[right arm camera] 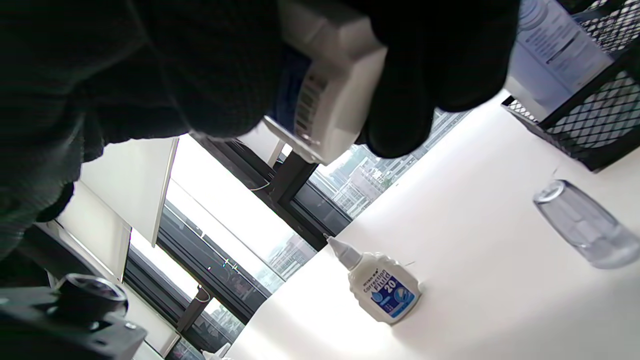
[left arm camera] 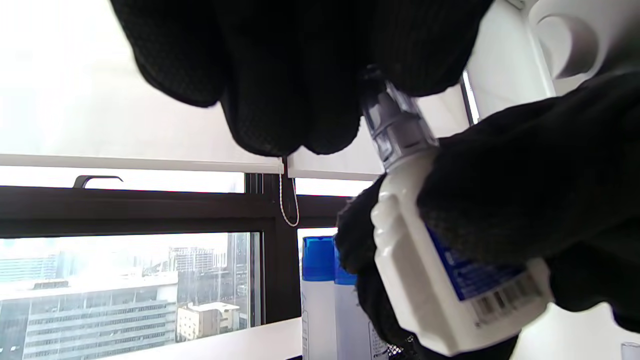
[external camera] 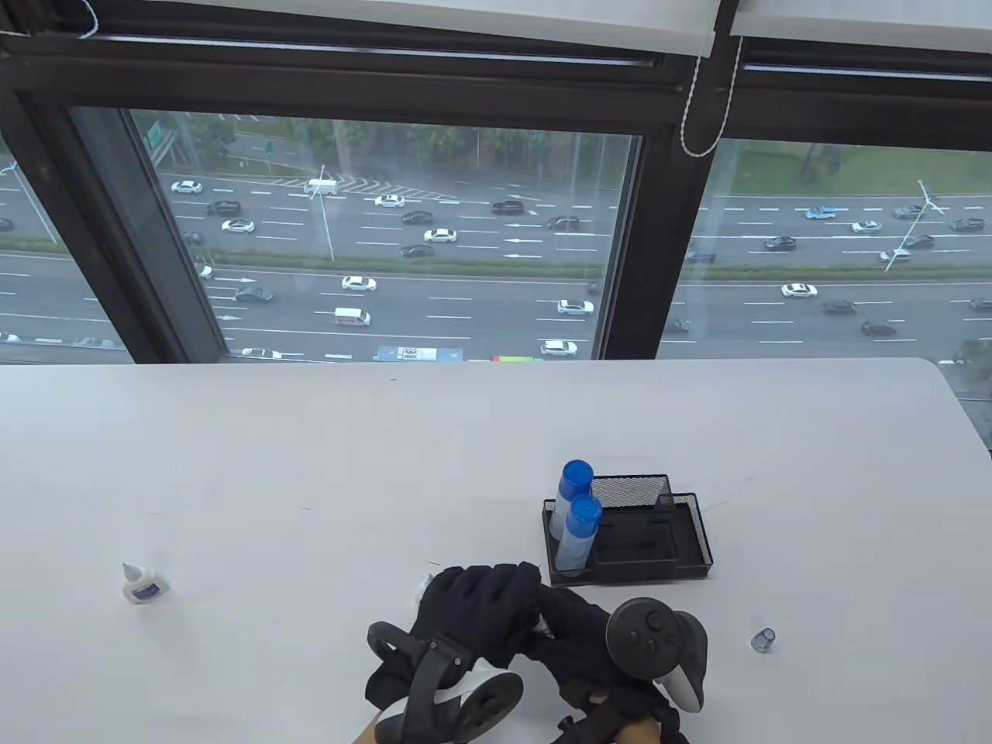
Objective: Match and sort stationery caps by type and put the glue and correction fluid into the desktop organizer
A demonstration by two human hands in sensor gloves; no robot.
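Both gloved hands meet near the table's front edge around one white correction fluid bottle (left arm camera: 425, 280), which is mostly hidden in the table view. My right hand (external camera: 562, 612) grips the bottle's body (right arm camera: 330, 100). My left hand (external camera: 496, 589) pinches the clear cap (left arm camera: 395, 125) sitting on the bottle's neck. A second correction fluid bottle (external camera: 139, 583) stands uncapped at the far left (right arm camera: 382, 285). A loose clear cap (external camera: 763, 639) stands on the table to the right (right arm camera: 580, 225). Two blue-capped glue sticks (external camera: 577, 504) stand in the black mesh organizer (external camera: 690, 570).
The organizer's low tray and rear mesh cup (external camera: 632, 490) hold nothing I can see. The table's far edge runs along a big window (external camera: 387, 232). The tracker on the right hand (external camera: 655, 635) hides its knuckles.
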